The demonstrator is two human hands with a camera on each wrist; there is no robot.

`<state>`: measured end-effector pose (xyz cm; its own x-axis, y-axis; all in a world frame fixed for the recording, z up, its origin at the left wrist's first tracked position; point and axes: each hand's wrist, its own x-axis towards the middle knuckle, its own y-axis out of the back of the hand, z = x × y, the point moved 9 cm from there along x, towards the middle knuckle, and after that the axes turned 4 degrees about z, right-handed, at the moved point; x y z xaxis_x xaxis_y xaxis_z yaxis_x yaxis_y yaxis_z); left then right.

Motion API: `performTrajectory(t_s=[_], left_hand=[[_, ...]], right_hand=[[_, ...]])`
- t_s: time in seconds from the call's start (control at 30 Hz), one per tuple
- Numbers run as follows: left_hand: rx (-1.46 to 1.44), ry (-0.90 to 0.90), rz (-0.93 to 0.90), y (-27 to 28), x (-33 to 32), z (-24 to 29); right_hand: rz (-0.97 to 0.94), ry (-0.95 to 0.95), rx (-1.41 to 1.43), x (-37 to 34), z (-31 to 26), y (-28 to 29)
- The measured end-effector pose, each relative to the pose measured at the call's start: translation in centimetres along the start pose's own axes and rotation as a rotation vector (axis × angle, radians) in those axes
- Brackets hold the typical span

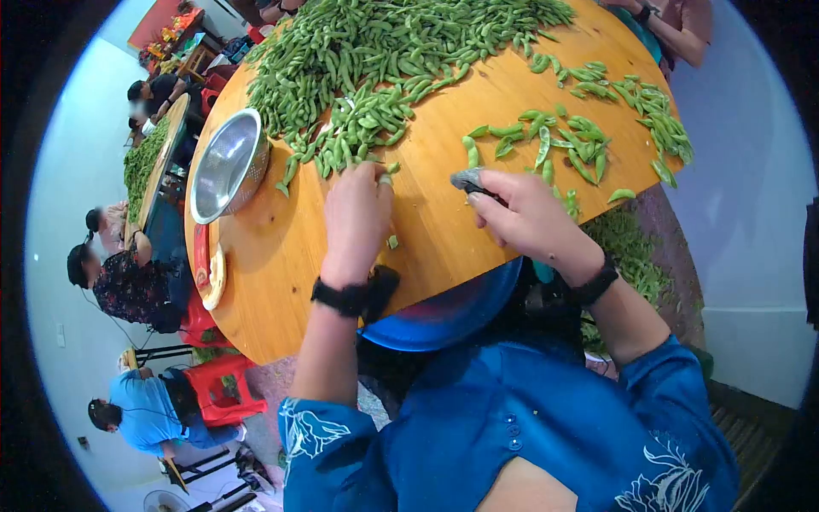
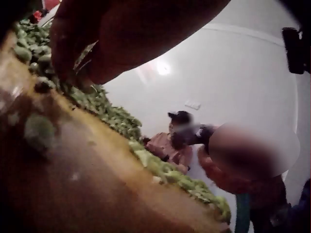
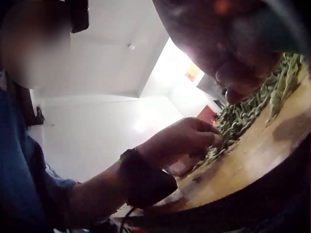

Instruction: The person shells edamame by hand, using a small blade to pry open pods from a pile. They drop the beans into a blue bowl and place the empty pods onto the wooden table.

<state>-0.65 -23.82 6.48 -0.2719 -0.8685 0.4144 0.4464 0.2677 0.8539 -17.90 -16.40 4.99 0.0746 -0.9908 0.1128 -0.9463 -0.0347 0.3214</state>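
In the head view my left hand (image 1: 357,213) reaches to the near edge of a big heap of green soybean pods (image 1: 358,51). Its fingers are bent, and a pod (image 1: 392,168) sticks out beside the thumb and forefinger. My right hand (image 1: 529,213) hovers over the table's near edge, its fingers loosely bent with no pod between them. A grey cover (image 1: 467,179) wraps a fingertip of that hand. Just beyond it lie scattered pods (image 1: 589,141). In the right wrist view the left hand (image 3: 187,141) dips its fingertips at the pods.
A metal colander (image 1: 226,166) stands on the round wooden table (image 1: 290,256) at left, with a red strip (image 1: 202,256) near the rim. Below the near edge sits a blue basin (image 1: 435,328). More pods or shells (image 1: 627,256) cover the floor at right. Other people sit at left and across.
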Motion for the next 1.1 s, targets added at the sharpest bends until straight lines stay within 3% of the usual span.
performTrajectory(t_s=[0.03,0.07,0.13,0.17,0.27,0.33,0.4,0.6,0.73,0.8,0.93,1.0,1.1], left_hand=[[-0.189,0.13,-0.097,0.1,-0.9,0.4],[-0.188,0.124,-0.103,0.6,-1.7,1.4],[-0.817,0.383,-0.249,-0.9,-4.0,2.2],[-0.906,0.417,-0.26,-1.1,-4.9,2.8],[-0.94,0.315,-0.212,-2.5,-6.3,2.3],[-0.815,0.221,-0.176,-1.5,-6.6,3.2],[-0.591,0.01,-0.054,-0.1,-6.8,4.5],[-0.477,-0.006,0.016,0.0,-7.4,4.2],[-0.549,-0.015,-0.003,0.0,-7.6,4.5],[-0.734,0.119,-0.085,-1.0,-7.9,3.8],[-0.898,0.209,-0.2,-2.0,-8.0,2.8],[-1.26,0.351,-0.337,-3.5,-8.5,2.4],[-1.392,0.445,-0.368,-3.4,-8.4,2.3]], right_hand=[[0.007,-0.005,0.004,0.3,-0.1,-0.3],[-0.051,-0.077,0.107,0.5,0.4,-1.1],[-0.108,-0.153,0.209,0.6,0.8,-2.0],[-0.164,-0.218,0.262,0.4,1.1,-2.6],[-0.249,-0.297,0.347,-0.4,1.5,-4.0],[-0.274,-0.308,0.379,-0.9,1.4,-4.4],[-0.276,-0.282,0.38,-1.1,1.1,-4.6],[-0.291,-0.285,0.411,-1.7,1.2,-5.3],[-0.251,-0.321,0.481,-1.7,2.6,-6.2],[-0.221,-0.338,0.542,-1.7,2.8,-6.3],[-0.242,-0.398,0.602,-1.7,2.9,-6.0],[-0.256,-0.443,0.631,-1.7,3.1,-6.0],[-0.268,-0.411,0.603,-1.5,2.2,-5.7]])
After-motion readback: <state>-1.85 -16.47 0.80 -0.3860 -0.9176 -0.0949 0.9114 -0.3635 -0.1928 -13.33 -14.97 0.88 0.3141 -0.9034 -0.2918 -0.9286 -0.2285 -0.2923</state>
